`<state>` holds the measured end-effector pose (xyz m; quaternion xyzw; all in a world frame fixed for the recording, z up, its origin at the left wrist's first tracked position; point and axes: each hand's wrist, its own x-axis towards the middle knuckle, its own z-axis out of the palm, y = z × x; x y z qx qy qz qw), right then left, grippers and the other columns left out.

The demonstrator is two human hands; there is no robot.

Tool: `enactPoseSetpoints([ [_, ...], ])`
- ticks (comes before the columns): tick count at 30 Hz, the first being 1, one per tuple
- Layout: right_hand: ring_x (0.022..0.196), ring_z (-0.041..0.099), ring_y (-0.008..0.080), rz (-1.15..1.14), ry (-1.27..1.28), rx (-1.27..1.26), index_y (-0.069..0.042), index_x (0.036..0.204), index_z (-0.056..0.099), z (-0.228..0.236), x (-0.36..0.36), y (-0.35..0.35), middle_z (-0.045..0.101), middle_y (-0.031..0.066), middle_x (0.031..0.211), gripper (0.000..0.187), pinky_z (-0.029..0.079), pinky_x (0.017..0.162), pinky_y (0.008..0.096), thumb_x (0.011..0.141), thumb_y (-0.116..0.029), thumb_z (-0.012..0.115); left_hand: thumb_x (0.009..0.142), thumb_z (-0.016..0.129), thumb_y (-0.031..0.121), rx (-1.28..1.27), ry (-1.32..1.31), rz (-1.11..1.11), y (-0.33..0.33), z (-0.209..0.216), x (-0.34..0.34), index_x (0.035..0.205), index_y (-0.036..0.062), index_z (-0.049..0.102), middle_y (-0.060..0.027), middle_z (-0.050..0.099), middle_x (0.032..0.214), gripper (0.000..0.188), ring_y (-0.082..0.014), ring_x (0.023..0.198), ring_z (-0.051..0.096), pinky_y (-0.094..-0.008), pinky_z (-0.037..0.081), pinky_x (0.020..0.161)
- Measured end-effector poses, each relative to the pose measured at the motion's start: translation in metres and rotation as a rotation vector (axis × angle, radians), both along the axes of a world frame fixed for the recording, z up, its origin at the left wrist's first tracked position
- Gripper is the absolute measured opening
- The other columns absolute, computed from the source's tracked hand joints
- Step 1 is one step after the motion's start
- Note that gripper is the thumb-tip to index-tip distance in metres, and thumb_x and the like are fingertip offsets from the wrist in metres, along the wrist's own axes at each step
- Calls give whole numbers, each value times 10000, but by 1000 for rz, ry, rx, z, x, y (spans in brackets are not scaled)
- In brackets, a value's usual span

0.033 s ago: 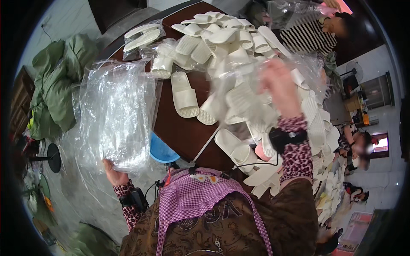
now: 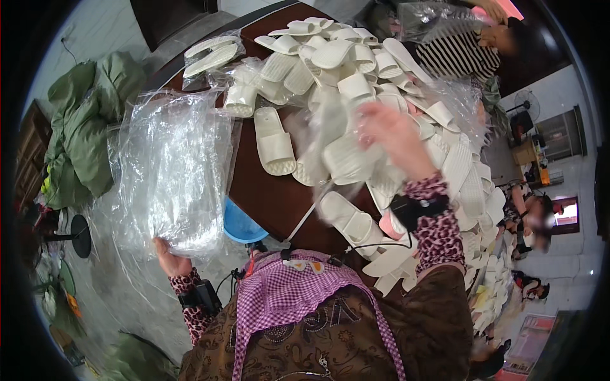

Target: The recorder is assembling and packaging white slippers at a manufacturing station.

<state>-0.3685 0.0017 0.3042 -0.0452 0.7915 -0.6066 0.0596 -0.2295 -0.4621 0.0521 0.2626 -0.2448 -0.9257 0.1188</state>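
Observation:
My left hand [image 2: 170, 258] is closed on the near edge of a wide stack of clear plastic bags [image 2: 178, 171]. To the right, over the slipper pile, my right hand [image 2: 397, 136] is blurred by motion. Its fingers reach the upper part of a clear bag with white slippers [image 2: 348, 159] inside; the bag moves along with the hand, though the exact grip is smeared. Just left of that bag lies a single white slipper [image 2: 274, 143] on the dark brown table [image 2: 260, 197]. Another loose slipper [image 2: 349, 219] sits nearer to me.
A large heap of white slippers [image 2: 333, 54] spreads along the table's far and right sides. Bagged slippers [image 2: 213, 56] rest at the far left. A blue basin [image 2: 243, 221] is by the near table edge. Green sacks [image 2: 86, 127] stand left. Across the table is a person in stripes [image 2: 460, 54].
My right hand has shifted left and slightly toward me, and the bagged slippers have moved the same way. My left hand and the stack of bags stay in place.

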Motion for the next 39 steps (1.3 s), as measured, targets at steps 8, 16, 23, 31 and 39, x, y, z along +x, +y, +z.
enactPoseSetpoints([
  [8, 968, 579, 264, -138, 55, 647, 9, 1126, 527, -190, -71, 67, 590, 157, 1059, 405, 454, 834, 336, 797, -214, 605, 919, 461, 380, -43, -68, 2, 15, 15, -6, 1243, 49, 439, -93, 478, 1260, 464, -280, 1133, 468, -464, 391, 954],
  [16, 934, 574, 335, -391, 54, 910, -14, 981, 605, -230, -110, 68, 615, 179, 985, 368, 444, 820, 407, 735, -288, 611, 928, 447, 355, -7, -24, 18, 17, 18, 4, 1243, 53, 445, -99, 497, 1238, 436, -280, 1119, 480, -451, 401, 949],
  [23, 688, 610, 256, -102, 119, 595, -20, 859, 650, -161, -107, 67, 632, 148, 737, 207, 468, 648, 316, 759, -197, 613, 938, 421, 355, 45, 55, -53, 16, 20, 4, 1250, 61, 445, -92, 505, 1234, 429, -280, 1122, 480, -443, 397, 951],
  [31, 744, 539, 74, -351, 374, 558, 29, 926, 630, 5, -59, 95, 626, 21, 807, 180, 435, 675, 228, 840, -123, 590, 937, 405, 375, -5, 118, -59, 44, 48, -13, 1295, 83, 400, -95, 477, 1270, 462, -284, 1136, 473, -455, 382, 964],
  [39, 844, 541, 55, -664, 862, 473, 4, 1047, 629, 126, -20, 84, 634, 4, 933, 234, 424, 772, 197, 889, -155, 562, 946, 391, 350, -40, 210, -172, 54, 72, -22, 1256, 42, 416, -119, 498, 1224, 438, -287, 1096, 502, -455, 411, 936],
])
